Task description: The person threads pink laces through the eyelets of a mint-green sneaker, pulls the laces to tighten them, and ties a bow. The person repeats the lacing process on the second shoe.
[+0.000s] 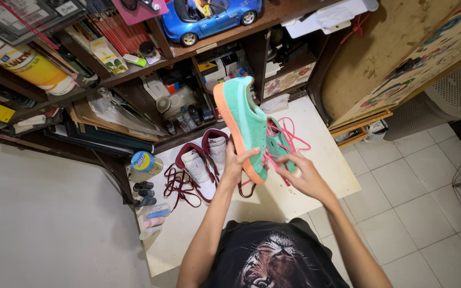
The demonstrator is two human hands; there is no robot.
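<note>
A mint-green sneaker (246, 120) with an orange sole is held up on its side over the white table (326, 160). My left hand (234, 166) grips its heel end from below. My right hand (303, 175) pinches the pink laces (288, 140) that hang loose from the shoe. Behind the raised sneaker lies what looks like a second mint shoe, mostly hidden. A pair of white and maroon sneakers (204, 157) with loose maroon laces (176, 184) rests on the table just left of my left hand.
A blue-lidded round tin (145, 162), small dark bottles (144, 193) and pale tubes (154, 216) sit along the table's left edge. Cluttered wooden shelves (134, 74) with a blue toy car (209, 18) stand behind. A wooden board (401, 58) leans at right over tiled floor.
</note>
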